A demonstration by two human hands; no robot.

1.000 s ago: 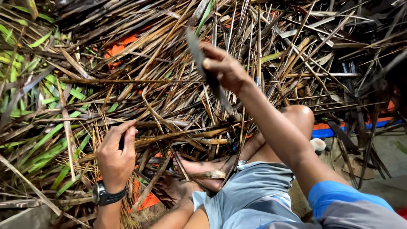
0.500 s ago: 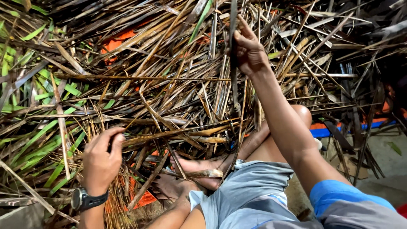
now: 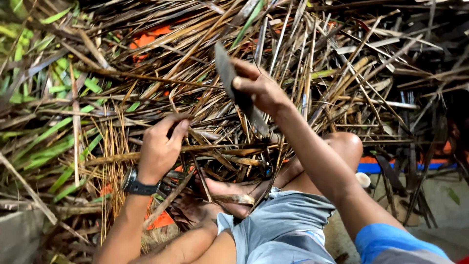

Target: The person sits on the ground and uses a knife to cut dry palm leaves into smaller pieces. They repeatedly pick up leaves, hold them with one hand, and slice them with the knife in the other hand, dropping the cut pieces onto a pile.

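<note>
Long dry brown palm leaf stalk (image 3: 146, 155) lies across the big leaf pile (image 3: 303, 73), just above the bare feet (image 3: 220, 195). Left hand (image 3: 159, 149) grips it; right hand (image 3: 261, 90) grips a dark flat blade (image 3: 234, 88). It looks light, stiff and scratchy, so hold the thick middle.

Outdoor, ground-level leaf-working spot, huge heap of dry brown palm fronds (image 3: 303, 58) filling the view, fresh green leaves (image 3: 44, 127) at left, orange tarp (image 3: 159, 220) underneath, bare concrete floor (image 3: 439, 215) at right

Head camera looks steeply down, close above hands (image 3: 161, 146).
</note>
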